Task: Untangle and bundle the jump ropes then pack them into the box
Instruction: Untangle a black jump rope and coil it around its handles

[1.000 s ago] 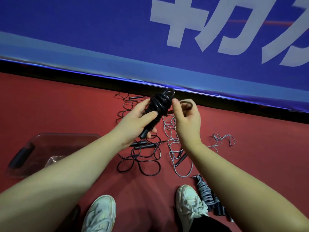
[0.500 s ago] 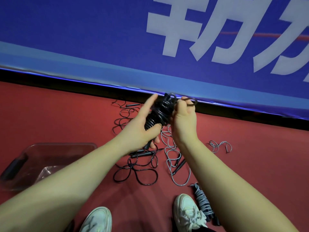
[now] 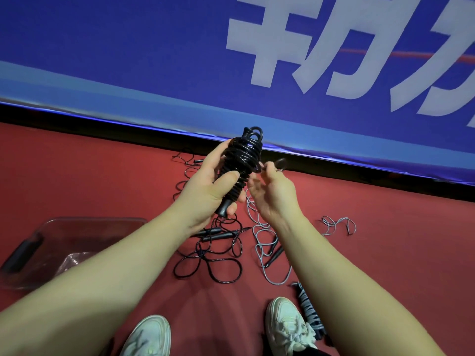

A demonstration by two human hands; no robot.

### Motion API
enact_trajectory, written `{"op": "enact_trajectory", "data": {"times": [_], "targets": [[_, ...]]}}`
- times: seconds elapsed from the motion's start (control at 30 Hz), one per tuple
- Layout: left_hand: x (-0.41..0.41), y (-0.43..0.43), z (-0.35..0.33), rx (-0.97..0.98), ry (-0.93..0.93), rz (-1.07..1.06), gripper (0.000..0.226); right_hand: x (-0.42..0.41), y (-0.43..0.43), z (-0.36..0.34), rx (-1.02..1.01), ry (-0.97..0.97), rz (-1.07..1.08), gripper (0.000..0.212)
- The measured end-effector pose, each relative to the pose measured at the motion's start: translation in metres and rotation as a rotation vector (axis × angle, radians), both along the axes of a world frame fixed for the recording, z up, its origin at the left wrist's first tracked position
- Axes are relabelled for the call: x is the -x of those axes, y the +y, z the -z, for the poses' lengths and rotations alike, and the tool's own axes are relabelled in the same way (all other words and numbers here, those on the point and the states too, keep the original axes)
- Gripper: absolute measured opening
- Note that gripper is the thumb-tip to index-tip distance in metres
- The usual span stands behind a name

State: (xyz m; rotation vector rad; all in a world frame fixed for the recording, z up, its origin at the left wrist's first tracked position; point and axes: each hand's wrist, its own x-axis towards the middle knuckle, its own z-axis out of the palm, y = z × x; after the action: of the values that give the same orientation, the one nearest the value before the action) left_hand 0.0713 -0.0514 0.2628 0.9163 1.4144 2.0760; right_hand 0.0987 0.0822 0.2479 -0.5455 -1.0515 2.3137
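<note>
My left hand grips a black jump rope bundle, the cord coiled tightly round its handles, held upright above the floor. My right hand is just right of the bundle and pinches the cord's loose end loop. Below them on the red floor lie a loose black rope and a loose grey rope, both tangled. A wound grey bundle lies by my right shoe. The clear plastic box stands at the left, partly hidden by my left forearm.
A blue banner wall with white lettering runs across the back, with a dark gap under it. More black cord lies near that gap. My white shoes are at the bottom edge. A dark handle sits on the box.
The right hand has drawn away from the bundle to the right, pulling the end loop out. The left hand has kept its grip and tilted the bundle more upright.
</note>
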Motion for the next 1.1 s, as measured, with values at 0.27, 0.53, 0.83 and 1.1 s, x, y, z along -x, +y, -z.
{"op": "enact_trajectory", "data": {"times": [0.27, 0.53, 0.83, 1.1], "targets": [[0.010, 0.000, -0.003, -0.049, -0.184, -0.086, 0.051, -0.005, -0.004, -0.015, 0.023, 0.091, -0.159, 0.016], [0.008, -0.013, -0.005, -0.036, -0.112, 0.033, 0.056, -0.019, 0.015, -0.039, -0.476, -0.128, -0.412, 0.021], [0.016, -0.022, 0.000, -0.019, -0.032, 0.093, 0.062, -0.032, 0.022, -0.040, -0.458, 0.065, -0.627, 0.013], [0.012, -0.026, 0.001, 0.065, 0.103, 0.153, 0.057, -0.024, 0.024, -0.028, -0.638, 0.072, -0.274, 0.020]]}}
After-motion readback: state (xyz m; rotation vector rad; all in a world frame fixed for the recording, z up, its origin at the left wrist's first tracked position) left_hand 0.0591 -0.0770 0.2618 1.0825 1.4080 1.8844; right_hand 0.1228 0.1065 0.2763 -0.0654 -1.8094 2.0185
